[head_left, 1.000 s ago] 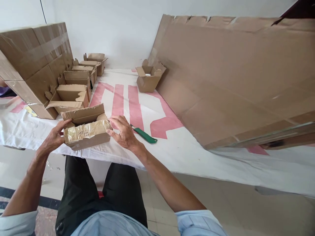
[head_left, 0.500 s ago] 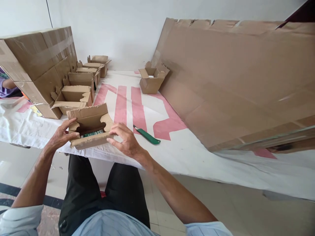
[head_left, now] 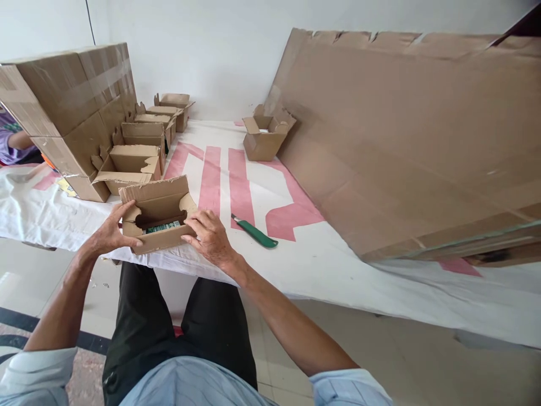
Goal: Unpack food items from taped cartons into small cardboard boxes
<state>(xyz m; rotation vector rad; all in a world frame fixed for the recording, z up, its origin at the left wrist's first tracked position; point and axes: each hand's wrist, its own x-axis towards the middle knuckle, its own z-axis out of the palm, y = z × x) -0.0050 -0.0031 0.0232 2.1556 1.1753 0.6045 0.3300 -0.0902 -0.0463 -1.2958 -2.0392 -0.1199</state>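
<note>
A small cardboard box [head_left: 164, 242] with its flaps up stands at the front edge of the cloth-covered table. Inside it lies a green-and-white printed item [head_left: 163, 227], whose kind I cannot make out. My left hand [head_left: 110, 230] grips the box's left end, thumb on the near flap and fingers at the side. My right hand [head_left: 211, 237] is closed on the box's right end. To the right of that hand lies a knife with a green handle [head_left: 258, 234], its tip pointing away and to the left.
Several open cardboard boxes [head_left: 127, 176] line up behind, against a stack of taped cartons [head_left: 54, 101]. Another open box [head_left: 262, 148] sits beside a large leaning cardboard sheet [head_left: 401, 141]. A co-worker's arm [head_left: 19, 141] shows at far left. White cloth with red print covers the table [head_left: 321, 270].
The near flap of the box has swung down and outward, with my left thumb now lying across it. My right hand has stayed at the right end. The view has shifted slightly.
</note>
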